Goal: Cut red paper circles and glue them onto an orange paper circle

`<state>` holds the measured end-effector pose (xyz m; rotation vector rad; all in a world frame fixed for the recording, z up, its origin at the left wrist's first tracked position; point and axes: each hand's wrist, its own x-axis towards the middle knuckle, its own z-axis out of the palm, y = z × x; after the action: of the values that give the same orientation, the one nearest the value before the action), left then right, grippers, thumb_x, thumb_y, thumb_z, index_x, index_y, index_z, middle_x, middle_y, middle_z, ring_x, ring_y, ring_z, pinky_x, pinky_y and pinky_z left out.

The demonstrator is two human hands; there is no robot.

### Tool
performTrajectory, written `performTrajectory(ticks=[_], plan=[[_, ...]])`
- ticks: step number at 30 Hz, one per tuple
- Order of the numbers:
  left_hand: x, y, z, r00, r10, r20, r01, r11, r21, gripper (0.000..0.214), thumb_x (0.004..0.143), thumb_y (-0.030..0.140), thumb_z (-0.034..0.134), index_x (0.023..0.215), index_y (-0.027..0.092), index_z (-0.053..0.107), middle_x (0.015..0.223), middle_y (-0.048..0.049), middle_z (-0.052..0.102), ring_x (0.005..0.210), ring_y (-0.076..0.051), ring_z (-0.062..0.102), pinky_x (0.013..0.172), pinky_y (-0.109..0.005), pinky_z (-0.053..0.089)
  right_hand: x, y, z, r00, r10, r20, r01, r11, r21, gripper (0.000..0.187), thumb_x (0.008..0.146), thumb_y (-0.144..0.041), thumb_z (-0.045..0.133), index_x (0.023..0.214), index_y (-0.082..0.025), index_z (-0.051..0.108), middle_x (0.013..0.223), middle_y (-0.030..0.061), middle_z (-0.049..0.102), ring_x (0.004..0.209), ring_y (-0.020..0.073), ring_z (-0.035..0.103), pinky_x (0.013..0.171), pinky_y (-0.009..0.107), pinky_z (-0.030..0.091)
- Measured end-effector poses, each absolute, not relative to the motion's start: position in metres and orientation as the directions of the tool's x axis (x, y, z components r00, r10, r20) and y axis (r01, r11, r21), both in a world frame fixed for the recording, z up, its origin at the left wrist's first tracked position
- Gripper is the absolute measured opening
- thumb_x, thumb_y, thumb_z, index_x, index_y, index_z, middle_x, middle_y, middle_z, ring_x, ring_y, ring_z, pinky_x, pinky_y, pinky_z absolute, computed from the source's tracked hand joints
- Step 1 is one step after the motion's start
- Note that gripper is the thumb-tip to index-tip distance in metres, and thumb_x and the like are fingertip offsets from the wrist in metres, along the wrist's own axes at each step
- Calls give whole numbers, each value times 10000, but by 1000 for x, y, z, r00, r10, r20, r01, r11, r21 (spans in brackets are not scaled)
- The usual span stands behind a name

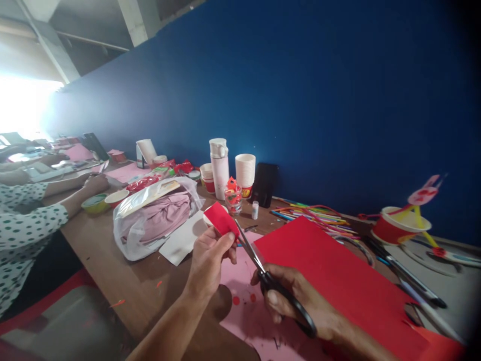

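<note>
My left hand pinches a small piece of red paper between thumb and fingers above the table. In my right hand are black-handled scissors, with fingers through the handle. The scissor blades point up and left, their tips close to the right edge of the red piece; whether they touch it I cannot tell. Below my hands lies pink paper with small red-orange dots on it. A large red sheet spreads out beside and under my right hand.
A plastic bag with pink cloth lies to the left. Along the blue wall stand a white bottle, stacked paper cups and a phone. Coloured pipe cleaners and a decorated cup are at right. A person in dotted sleeves sits left.
</note>
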<state>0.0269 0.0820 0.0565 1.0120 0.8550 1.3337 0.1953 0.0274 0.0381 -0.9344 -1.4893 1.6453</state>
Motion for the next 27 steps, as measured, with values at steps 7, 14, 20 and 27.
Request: performTrajectory(ticks=[7,14,20,27], plan=[[35,74,53,176,984,40,-282,11,959,72,719,179,601,686,132,557,521,34,547,425,-66,485,435,-181,413,194,28,37,-457,888,-45,-89,-96,-991,508,686,-592,630,885,-137,521,572,-47,445,488,81,398,489,220,339],[34,72,56,223,975,-3,-235,57,970,84,717,172,580,655,124,550,536,20,565,415,-71,499,426,-186,408,198,28,30,-472,881,8,-74,-31,-997,463,736,-546,615,947,-144,522,639,-27,471,557,91,406,530,222,328],[34,72,57,254,967,-25,-246,89,965,85,720,170,564,652,122,548,526,17,562,398,-66,495,410,-175,391,199,28,26,-482,876,8,-42,-15,-999,484,746,-589,570,940,-149,519,637,-22,476,558,95,392,523,223,316],[33,73,57,256,966,-27,-251,93,964,86,719,169,561,647,127,544,517,19,562,392,-64,498,403,-169,376,196,29,28,-459,888,-2,-27,-15,-1000,523,712,-630,572,900,-144,522,599,-35,453,518,92,390,499,223,297]])
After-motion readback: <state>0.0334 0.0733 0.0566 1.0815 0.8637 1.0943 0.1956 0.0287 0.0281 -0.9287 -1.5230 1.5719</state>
